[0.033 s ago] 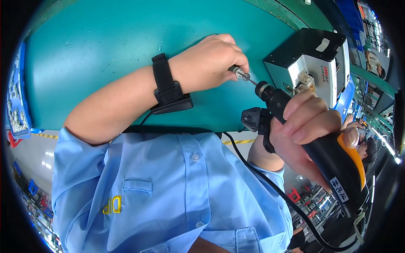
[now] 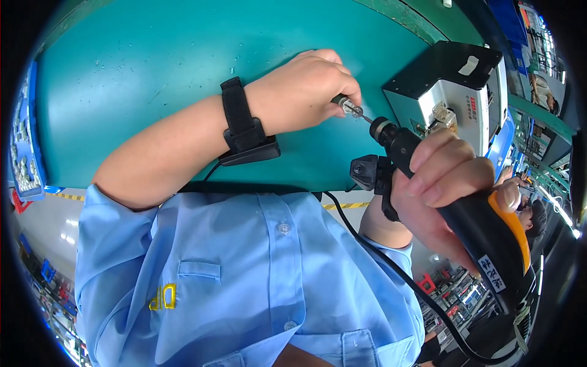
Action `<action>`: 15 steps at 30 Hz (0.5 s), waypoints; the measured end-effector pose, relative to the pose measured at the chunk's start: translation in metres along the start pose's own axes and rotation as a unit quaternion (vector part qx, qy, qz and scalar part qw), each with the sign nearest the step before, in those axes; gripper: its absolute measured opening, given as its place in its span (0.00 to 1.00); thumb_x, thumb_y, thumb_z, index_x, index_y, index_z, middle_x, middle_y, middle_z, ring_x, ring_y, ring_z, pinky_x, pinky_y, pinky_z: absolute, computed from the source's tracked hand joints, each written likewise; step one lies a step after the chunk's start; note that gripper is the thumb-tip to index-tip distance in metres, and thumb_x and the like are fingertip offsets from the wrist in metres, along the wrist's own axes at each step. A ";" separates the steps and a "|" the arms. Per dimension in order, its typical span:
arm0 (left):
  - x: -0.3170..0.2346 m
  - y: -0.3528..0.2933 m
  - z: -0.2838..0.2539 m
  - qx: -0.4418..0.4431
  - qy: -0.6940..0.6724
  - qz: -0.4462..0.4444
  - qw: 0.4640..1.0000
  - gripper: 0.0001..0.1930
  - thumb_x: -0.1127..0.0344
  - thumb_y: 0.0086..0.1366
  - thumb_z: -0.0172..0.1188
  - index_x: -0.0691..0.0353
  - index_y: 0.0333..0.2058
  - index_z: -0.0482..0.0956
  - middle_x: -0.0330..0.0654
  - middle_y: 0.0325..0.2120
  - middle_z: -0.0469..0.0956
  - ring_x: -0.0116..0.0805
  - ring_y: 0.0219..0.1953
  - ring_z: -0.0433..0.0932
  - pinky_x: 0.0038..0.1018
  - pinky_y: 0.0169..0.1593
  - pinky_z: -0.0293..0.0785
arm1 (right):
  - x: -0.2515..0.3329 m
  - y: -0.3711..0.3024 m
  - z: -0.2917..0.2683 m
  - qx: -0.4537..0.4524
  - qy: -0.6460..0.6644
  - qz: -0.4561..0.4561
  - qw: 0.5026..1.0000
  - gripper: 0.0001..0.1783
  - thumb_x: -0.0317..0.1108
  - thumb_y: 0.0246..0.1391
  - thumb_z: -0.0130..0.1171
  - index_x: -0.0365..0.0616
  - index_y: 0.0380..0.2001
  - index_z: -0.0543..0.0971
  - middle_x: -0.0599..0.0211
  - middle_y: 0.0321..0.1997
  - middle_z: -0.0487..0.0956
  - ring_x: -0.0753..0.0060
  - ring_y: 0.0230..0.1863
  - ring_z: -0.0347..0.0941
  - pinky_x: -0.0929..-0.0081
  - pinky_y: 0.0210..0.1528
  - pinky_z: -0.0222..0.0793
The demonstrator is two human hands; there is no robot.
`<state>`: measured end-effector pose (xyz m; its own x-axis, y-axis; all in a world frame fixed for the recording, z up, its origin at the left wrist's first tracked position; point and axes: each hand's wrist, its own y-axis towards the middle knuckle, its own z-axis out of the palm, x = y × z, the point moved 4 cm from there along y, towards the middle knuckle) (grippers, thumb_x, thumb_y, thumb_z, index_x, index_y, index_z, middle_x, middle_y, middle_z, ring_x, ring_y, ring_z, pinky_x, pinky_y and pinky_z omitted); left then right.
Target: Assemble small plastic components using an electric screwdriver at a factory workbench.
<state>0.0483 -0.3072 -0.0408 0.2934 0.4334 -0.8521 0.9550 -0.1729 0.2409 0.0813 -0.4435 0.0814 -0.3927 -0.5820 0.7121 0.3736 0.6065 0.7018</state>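
On the green bench mat [image 2: 171,55], my left hand [image 2: 309,85] is closed, pinching a small cylindrical part [image 2: 347,105] between thumb and fingers. The part has a dark body and a shiny, clear-looking end that points right. My right hand [image 2: 446,174] wraps round a black and orange electric screwdriver [image 2: 483,235], which slants up to the left. Its thin bit [image 2: 367,119] reaches the shiny end of the part; whether it sits inside cannot be made out. The other fingers of my left hand curl out of sight.
Just beyond the screwdriver's nose stands a black and silver boxed machine [image 2: 440,85]. A blue tray [image 2: 38,147] of small pale parts lies along the bench's left edge. The black cable [image 2: 422,293] loops below my right arm. Other people are at the far right.
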 end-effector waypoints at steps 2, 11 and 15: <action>-0.001 0.000 0.000 -0.002 0.001 0.001 1.000 0.11 0.71 0.50 0.68 0.58 0.35 0.83 0.40 0.29 0.81 0.43 0.41 0.75 0.35 0.48 0.71 | -0.001 -0.001 -0.001 -0.007 0.000 -0.001 1.000 0.43 0.72 0.54 0.46 0.46 0.56 0.63 0.67 0.24 0.71 0.72 0.18 0.66 0.73 0.21 0.58; -0.003 0.000 -0.001 -0.005 0.001 -0.004 1.000 0.11 0.71 0.50 0.68 0.57 0.35 0.84 0.40 0.29 0.81 0.42 0.41 0.75 0.35 0.48 0.72 | 0.001 0.004 0.006 0.033 -0.006 0.031 0.999 0.37 0.69 0.58 0.45 0.47 0.53 0.67 0.65 0.24 0.72 0.71 0.19 0.66 0.71 0.22 0.61; -0.002 -0.001 0.002 -0.004 -0.005 -0.003 1.000 0.11 0.71 0.51 0.68 0.56 0.35 0.84 0.40 0.29 0.81 0.42 0.41 0.75 0.35 0.49 0.71 | 0.000 0.003 0.004 0.036 0.003 0.028 0.999 0.35 0.68 0.58 0.43 0.47 0.51 0.68 0.65 0.24 0.72 0.71 0.19 0.67 0.71 0.22 0.61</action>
<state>0.0471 -0.3095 -0.0395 0.2880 0.4251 -0.8581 0.9569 -0.1635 0.2401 0.0786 -0.4395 0.0833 -0.3682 -0.5489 0.7504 0.3340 0.6751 0.6578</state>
